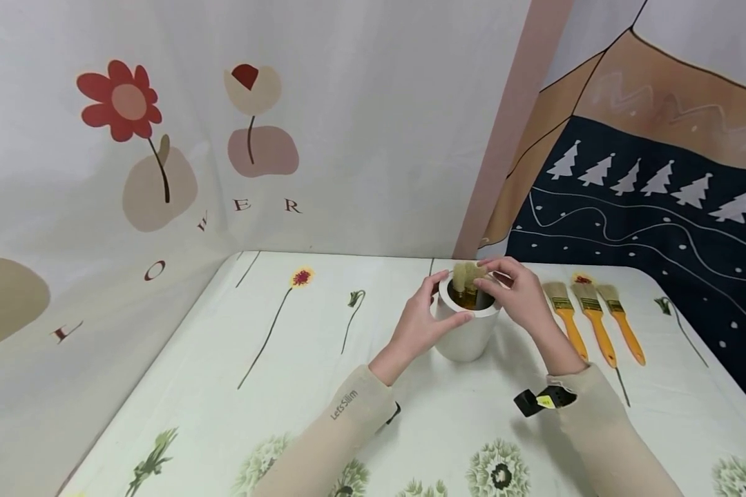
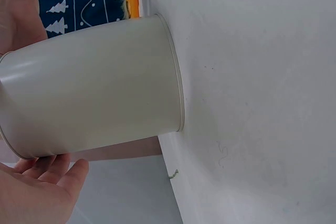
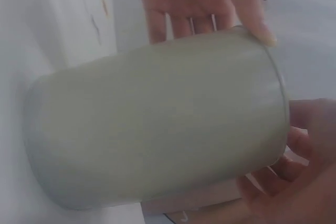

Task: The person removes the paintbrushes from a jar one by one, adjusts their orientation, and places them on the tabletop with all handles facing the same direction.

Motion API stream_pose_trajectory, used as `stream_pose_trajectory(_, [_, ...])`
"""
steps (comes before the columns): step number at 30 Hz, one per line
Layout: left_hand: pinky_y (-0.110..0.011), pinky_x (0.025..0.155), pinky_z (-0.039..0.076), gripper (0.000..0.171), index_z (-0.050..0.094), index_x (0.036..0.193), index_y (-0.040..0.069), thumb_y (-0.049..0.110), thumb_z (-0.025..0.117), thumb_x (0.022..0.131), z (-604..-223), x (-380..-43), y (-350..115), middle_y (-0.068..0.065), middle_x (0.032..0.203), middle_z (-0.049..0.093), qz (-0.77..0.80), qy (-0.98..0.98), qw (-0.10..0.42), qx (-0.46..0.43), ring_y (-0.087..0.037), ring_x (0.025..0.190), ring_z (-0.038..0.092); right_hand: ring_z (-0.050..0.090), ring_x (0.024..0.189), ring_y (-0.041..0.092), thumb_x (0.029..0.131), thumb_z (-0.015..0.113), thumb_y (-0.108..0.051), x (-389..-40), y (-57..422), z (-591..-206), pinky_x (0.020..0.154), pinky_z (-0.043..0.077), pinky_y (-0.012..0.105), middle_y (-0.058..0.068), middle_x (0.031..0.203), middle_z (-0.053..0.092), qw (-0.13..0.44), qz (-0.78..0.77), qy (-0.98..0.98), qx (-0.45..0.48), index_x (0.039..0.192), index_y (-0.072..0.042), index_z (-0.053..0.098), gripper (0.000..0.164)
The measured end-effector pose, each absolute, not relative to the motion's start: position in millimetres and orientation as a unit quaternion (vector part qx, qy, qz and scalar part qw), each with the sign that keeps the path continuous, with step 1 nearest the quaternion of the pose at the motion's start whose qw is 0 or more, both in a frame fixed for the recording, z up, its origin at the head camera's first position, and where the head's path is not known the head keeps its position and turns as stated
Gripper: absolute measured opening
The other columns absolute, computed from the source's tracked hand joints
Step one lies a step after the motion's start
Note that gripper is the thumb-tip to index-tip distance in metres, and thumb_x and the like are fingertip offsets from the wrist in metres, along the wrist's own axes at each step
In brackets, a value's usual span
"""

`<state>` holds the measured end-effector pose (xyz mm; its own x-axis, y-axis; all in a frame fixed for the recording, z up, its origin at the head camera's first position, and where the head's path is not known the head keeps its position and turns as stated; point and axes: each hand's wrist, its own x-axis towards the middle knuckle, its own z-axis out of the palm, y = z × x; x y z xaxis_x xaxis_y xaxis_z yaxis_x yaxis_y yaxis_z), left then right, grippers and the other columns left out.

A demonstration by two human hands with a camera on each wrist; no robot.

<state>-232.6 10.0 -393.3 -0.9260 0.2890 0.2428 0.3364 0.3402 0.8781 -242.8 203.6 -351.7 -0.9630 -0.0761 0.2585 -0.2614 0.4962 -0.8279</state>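
Observation:
A white cylindrical pot stands upright on the table. Paintbrushes stand inside it, pale bristles up, their lower parts hidden by its wall. My left hand holds the pot from the left, its thumb along the near rim and the fingers round the far side. At the right of the rim, my right hand pinches the bristles of a paintbrush between thumb and index finger. The pot's smooth side fills much of the left wrist view. In the right wrist view the pot hides the brushes.
Three paintbrushes with yellow-orange handles lie side by side to the right of the pot. A flower-printed cloth covers the table. Printed curtains hang behind and at both sides.

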Motion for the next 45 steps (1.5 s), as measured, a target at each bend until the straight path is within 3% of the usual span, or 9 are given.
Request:
stream_pose_trajectory(5, [-0.043,0.119,0.04,0.082,0.035,0.152,0.012,0.035,0.078,0.087,-393,-233,10,-0.006,0.156,0.044,-0.543,-0.818,0.021,-0.188,-0.024,0.143,0.045,0.061,0.117,0.015,0.1,0.061,-0.014,-238,204,-346,0.107,0.05,0.022,0.016,0.125,0.064,0.1,0.514,-0.844,0.113,0.113,0.005,0.059,0.023])
stream_pose_trajectory(9, [-0.042,0.119,0.04,0.081,0.036,0.152,0.013,0.034,0.078,0.086,-393,-234,10,-0.005,0.155,0.045,-0.54,-0.82,0.022,-0.19,-0.023,0.143,0.045,0.062,0.102,-0.005,0.103,0.053,-0.009,-239,205,-346,0.091,0.049,0.004,-0.008,0.109,0.069,0.114,0.573,-0.796,0.155,0.112,0.0,0.052,0.013])
stream_pose_trajectory(13, [-0.04,0.119,0.04,0.081,0.036,0.152,0.014,0.034,0.079,0.086,-393,-234,9,-0.003,0.155,0.045,-0.54,-0.82,0.02,-0.188,-0.022,0.143,0.045,0.065,0.104,-0.003,0.108,0.042,-0.014,-241,208,-347,0.094,0.052,0.01,-0.018,0.104,0.071,0.11,0.635,-0.737,0.206,0.114,-0.013,0.042,0.006])
stream_pose_trajectory(20, [-0.041,0.12,0.04,0.082,0.035,0.152,0.015,0.034,0.079,0.086,-393,-233,10,-0.003,0.155,0.045,-0.543,-0.819,0.015,-0.185,-0.023,0.143,0.045,0.067,0.099,0.003,0.109,0.034,-0.034,-238,208,-343,0.093,0.056,0.015,-0.004,0.101,0.057,0.098,0.693,-0.693,0.174,0.126,-0.023,0.028,0.021])
stream_pose_trajectory(24, [-0.04,0.12,0.04,0.082,0.035,0.153,0.016,0.035,0.079,0.086,-392,-232,11,-0.002,0.156,0.044,-0.541,-0.821,0.015,-0.182,-0.023,0.144,0.044,0.064,0.094,0.006,0.109,0.031,-0.018,-237,205,-335,0.092,0.058,0.02,0.001,0.1,0.044,0.073,0.747,-0.643,0.153,0.125,-0.025,0.022,0.019])
stream_pose_trajectory(27, [-0.042,0.12,0.039,0.082,0.035,0.153,0.016,0.035,0.079,0.086,-391,-232,11,-0.002,0.156,0.044,-0.543,-0.82,0.013,-0.183,-0.023,0.144,0.044,0.059,0.092,0.008,0.101,0.027,0.003,-236,203,-329,0.092,0.058,0.019,0.001,0.101,0.041,0.069,0.758,-0.631,0.149,0.127,-0.023,0.018,0.038])
stream_pose_trajectory(30, [-0.043,0.12,0.039,0.082,0.035,0.152,0.016,0.034,0.079,0.086,-391,-232,11,-0.003,0.156,0.044,-0.546,-0.817,0.012,-0.185,-0.023,0.143,0.045,0.056,0.096,0.01,0.098,0.026,0.009,-233,205,-325,0.094,0.056,0.017,0.002,0.105,0.039,0.077,0.748,-0.64,0.159,0.131,-0.02,0.018,0.044])
stream_pose_trajectory(36, [-0.042,0.12,0.039,0.082,0.035,0.152,0.016,0.034,0.079,0.086,-391,-232,11,-0.003,0.156,0.044,-0.543,-0.82,0.01,-0.182,-0.023,0.144,0.044,0.059,0.104,0.014,0.106,0.041,-0.004,-228,212,-318,0.096,0.057,0.024,0.005,0.112,0.047,0.105,0.763,-0.603,0.206,0.136,-0.015,0.039,0.032])
stream_pose_trajectory(45, [-0.041,0.12,0.039,0.082,0.036,0.152,0.016,0.033,0.079,0.085,-391,-232,11,-0.003,0.156,0.044,-0.543,-0.82,0.008,-0.178,-0.022,0.144,0.044,0.071,0.1,0.017,0.099,0.057,-0.011,-221,226,-305,0.089,0.06,0.027,0.007,0.123,0.068,0.188,0.795,-0.544,0.189,0.148,-0.014,0.038,0.052])
